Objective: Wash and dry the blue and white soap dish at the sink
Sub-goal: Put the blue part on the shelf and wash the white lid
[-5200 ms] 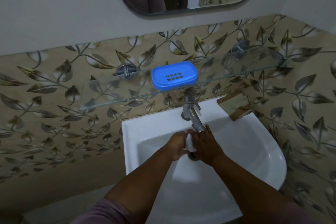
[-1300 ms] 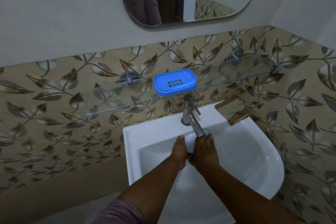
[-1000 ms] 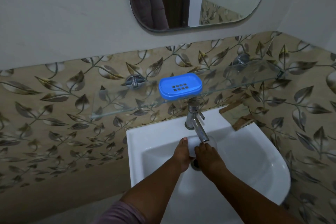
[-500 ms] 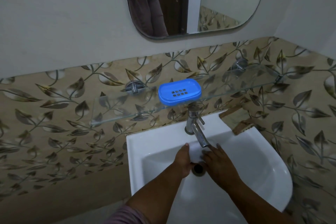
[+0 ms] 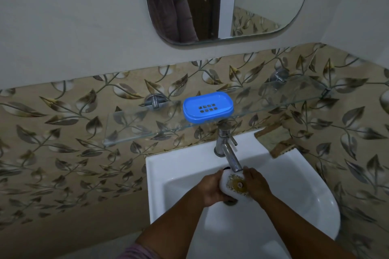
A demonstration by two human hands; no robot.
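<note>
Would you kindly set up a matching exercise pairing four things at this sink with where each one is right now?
Things:
1. blue tray
2. white piece
3. tap
4. brown cloth

Places:
A. held in both hands under the spout
B. on the sink's back right corner
C. on the glass shelf
D. mounted on the sink's back rim

Pairs: 1-C, 2-A, 3-D, 4-B

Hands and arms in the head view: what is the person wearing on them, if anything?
Both forearms are bare. The left hand and right hand show no gloves, and no rings or watch can be seen. Only a mauve, ribbed sleeve shows, pushed up on the left arm at the bottom edge.
</note>
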